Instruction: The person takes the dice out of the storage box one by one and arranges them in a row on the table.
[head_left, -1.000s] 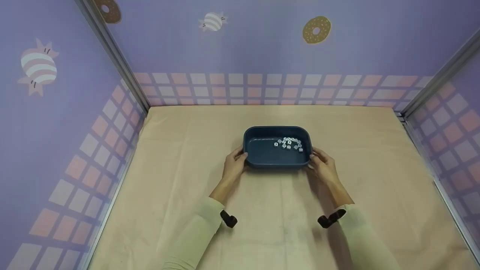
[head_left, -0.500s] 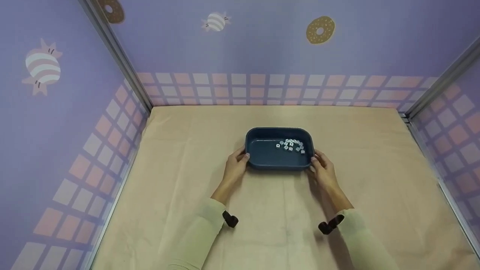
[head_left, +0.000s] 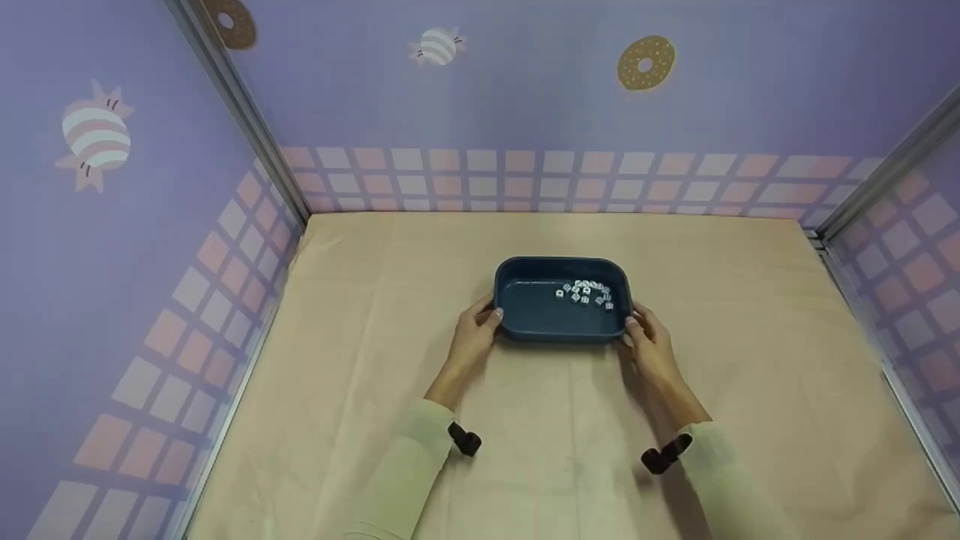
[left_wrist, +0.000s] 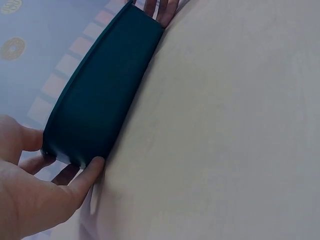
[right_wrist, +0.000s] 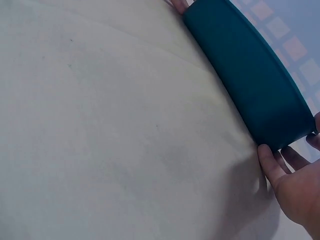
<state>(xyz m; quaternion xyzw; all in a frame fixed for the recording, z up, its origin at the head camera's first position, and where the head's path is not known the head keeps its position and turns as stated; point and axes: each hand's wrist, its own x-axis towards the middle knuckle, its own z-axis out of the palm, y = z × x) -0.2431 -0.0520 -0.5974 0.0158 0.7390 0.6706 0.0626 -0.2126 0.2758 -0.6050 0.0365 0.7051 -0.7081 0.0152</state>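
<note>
A dark blue rectangular bin [head_left: 525, 309] with rounded corners is at the middle of the table. Several small white dice [head_left: 586, 290] lie inside it, gathered toward its right and back. My left hand [head_left: 472, 334] grips the bin's left end, thumb at the rim and other fingers around the side. On the opposite end, my right hand [head_left: 652, 345] holds the bin the same way. In the left wrist view the bin's outer wall [left_wrist: 102, 85] hides the dice, as it does in the right wrist view. Whether the base touches the cloth I cannot tell.
A wrinkled beige cloth [head_left: 375, 322] covers the table. Purple walls [head_left: 525, 90] with pink and white checks stand behind and on both sides. Black wrist devices [head_left: 465, 440] sit at both sleeve cuffs.
The head view has shifted slightly, so everything appears a little further right. Both hands keep their grip on the bin, and the dice lie in the same arrangement.
</note>
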